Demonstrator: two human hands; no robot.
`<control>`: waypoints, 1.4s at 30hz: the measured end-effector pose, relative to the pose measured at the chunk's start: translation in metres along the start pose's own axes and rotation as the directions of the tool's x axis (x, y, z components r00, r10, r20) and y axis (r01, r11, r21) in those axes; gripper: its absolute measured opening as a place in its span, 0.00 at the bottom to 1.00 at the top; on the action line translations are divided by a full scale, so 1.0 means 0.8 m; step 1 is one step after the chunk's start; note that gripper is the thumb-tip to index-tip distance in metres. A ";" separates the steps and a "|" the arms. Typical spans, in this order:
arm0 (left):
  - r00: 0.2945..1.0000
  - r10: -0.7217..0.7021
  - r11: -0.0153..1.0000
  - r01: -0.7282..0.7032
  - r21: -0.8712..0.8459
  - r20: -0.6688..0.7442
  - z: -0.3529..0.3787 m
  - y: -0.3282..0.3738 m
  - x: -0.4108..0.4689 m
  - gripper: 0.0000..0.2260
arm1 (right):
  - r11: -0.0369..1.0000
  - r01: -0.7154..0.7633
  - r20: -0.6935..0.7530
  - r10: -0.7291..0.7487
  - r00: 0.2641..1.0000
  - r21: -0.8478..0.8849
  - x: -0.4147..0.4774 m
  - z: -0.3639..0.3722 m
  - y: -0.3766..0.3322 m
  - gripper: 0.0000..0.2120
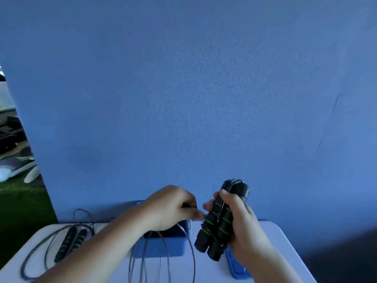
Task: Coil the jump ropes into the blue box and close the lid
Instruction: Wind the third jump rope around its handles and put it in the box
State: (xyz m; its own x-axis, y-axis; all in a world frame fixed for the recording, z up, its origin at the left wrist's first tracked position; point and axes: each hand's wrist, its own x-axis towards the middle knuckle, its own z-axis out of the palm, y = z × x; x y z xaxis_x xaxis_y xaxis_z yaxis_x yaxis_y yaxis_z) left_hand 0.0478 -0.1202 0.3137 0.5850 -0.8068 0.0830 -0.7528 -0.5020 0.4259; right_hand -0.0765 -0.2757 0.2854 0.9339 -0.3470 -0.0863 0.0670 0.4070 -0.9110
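Above the open blue box [161, 249], a person's right hand [242, 219] clenches the paired black-and-green foam handles [216, 223] of a jump rope and holds them nearly upright. The left hand [171, 207], just left of the handles, pinches the thin steel cable [167, 260] between thumb and fingertips. Loose loops of that cable hang in front of the box and run out of the bottom of the view, so this rope is not yet inside. The step in hand appears to be gathering the cable at the handles. It should go best with the handles squeezed tight together, each turn laid under even tension, and the loops kept small enough to fit the box, since springy wire is likely to jump open if the pinch slackens. A second jump rope [70, 244] lies left of the box on the white table [275, 231], untouched. The blue lid [236, 268] rests right of the box, partly hidden beneath the right wrist
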 end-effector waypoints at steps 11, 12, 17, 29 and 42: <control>0.992 -0.056 0.992 0.043 -0.115 -0.112 0.007 0.037 -0.033 0.14 | 0.990 0.087 -0.137 -0.102 0.985 -0.112 0.008 -0.012 0.022 0.27; 0.988 -0.073 0.989 0.054 -0.138 -0.140 0.012 0.041 -0.037 0.15 | 0.987 0.109 -0.153 -0.127 0.980 -0.119 0.008 -0.010 0.021 0.21; 0.958 -0.150 0.948 0.069 -0.309 -0.244 0.040 0.058 -0.051 0.15 | 0.969 0.187 -0.207 -0.218 0.954 -0.159 0.010 0.004 0.020 0.16; 0.768 -0.568 0.568 0.104 -0.817 -0.297 0.104 0.085 -0.063 0.03 | 0.973 0.223 -0.289 -0.198 0.937 0.058 0.019 0.036 0.033 0.24; 0.788 -0.591 0.326 0.040 -0.944 -0.171 0.125 0.074 -0.075 0.09 | 0.953 0.193 -0.123 -0.168 0.978 0.234 0.016 0.038 0.034 0.29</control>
State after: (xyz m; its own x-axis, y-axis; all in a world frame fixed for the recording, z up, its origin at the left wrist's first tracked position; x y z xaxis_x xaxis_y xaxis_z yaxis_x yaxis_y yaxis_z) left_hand -0.0625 -0.1327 0.2437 0.9578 -0.2856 -0.0323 0.0628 0.0983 0.9932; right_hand -0.0522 -0.2438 0.2720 0.8590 -0.5116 0.0188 0.3261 0.5185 -0.7905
